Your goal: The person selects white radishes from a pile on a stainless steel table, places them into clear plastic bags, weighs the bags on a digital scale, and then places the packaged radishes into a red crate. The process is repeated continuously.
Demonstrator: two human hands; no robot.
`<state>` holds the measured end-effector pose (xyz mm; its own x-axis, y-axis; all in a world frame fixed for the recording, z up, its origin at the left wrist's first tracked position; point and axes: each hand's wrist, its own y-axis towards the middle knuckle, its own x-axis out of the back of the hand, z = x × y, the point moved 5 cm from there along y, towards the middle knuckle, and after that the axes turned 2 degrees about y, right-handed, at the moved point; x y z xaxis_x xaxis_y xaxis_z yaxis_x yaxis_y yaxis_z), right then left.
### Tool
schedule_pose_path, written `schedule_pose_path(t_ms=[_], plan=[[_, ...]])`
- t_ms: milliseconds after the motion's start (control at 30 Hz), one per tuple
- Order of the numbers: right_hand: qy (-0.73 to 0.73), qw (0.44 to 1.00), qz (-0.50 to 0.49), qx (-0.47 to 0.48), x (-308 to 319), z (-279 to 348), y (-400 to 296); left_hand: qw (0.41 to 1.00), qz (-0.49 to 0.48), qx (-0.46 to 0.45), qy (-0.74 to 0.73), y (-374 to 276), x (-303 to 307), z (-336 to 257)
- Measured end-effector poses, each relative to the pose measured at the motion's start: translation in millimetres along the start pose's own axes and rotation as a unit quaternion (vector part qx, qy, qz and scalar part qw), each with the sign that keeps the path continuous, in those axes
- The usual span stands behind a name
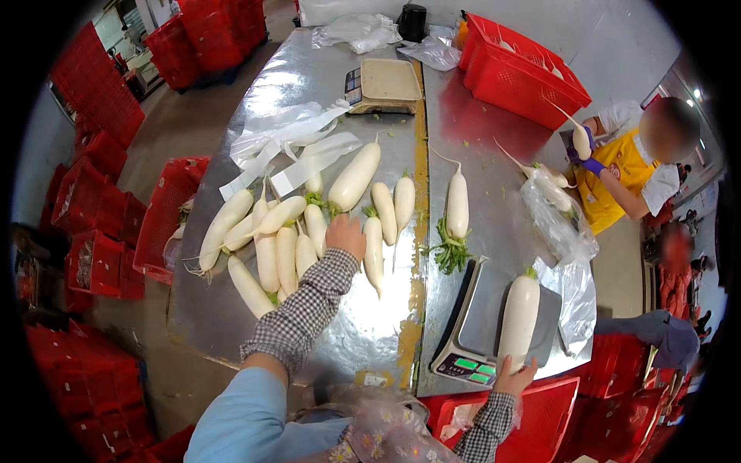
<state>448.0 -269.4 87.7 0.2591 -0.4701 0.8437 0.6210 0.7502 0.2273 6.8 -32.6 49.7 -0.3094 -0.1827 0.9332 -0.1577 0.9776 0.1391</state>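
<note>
My left hand (346, 236) reaches over the pile on the steel table and is at the leaf end of a large white daikon radish (356, 176); its fingertips are hidden, so I cannot tell whether it grips. Several smaller daikons (266, 254) lie left of this hand, and a slim one (374, 249) is just to its right. On the digital scale (547, 307) lies another large daikon (519, 318), green end pointing away from me. My right hand (512, 376) has its fingers around the near end of that radish. The scale's display is lit green.
Plastic bags (289, 133) and a second scale (391, 81) are farther back. A leafy daikon (457, 202) lies right of the table seam. Across the table, a person in a yellow apron (608, 188) holds a radish beside bagged ones (550, 191). A red crate (521, 75) stands behind.
</note>
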Motion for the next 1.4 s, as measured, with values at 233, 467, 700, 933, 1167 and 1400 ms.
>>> schedule_pose_path(t_ms=[233, 467, 700, 933, 1167, 1400], plan=[[0.039, 0.998, 0.039, -0.015, 12.2, 31.4, -5.4, 0.998, 0.034, 0.041, 0.04, 68.5, 0.5, 15.9], [-0.051, 0.998, 0.035, 0.024, 5.0, 40.8, 5.2, 0.99, 0.108, -0.034, -0.087, 74.9, -18.9, -52.1], [-0.086, 0.996, 0.034, -0.009, 5.2, 14.3, 5.3, 0.962, 0.214, -0.121, -0.119, 53.9, -89.9, -143.5], [0.154, 0.98, 0.031, -0.119, 13.7, 29.4, -3.7, 0.984, 0.067, -0.1, -0.128, 8.4, -64.3, -119.0], [0.207, 0.975, 0.07, -0.045, -3.7, 71.2, -4.4, 0.995, 0.003, -0.002, -0.101, -58.1, -4.4, -26.1], [0.231, 0.962, 0.144, 0.001, -33.6, 102.2, -14.4, 0.988, -0.13, 0.021, 0.075, -68.4, 58.5, 56.2]])
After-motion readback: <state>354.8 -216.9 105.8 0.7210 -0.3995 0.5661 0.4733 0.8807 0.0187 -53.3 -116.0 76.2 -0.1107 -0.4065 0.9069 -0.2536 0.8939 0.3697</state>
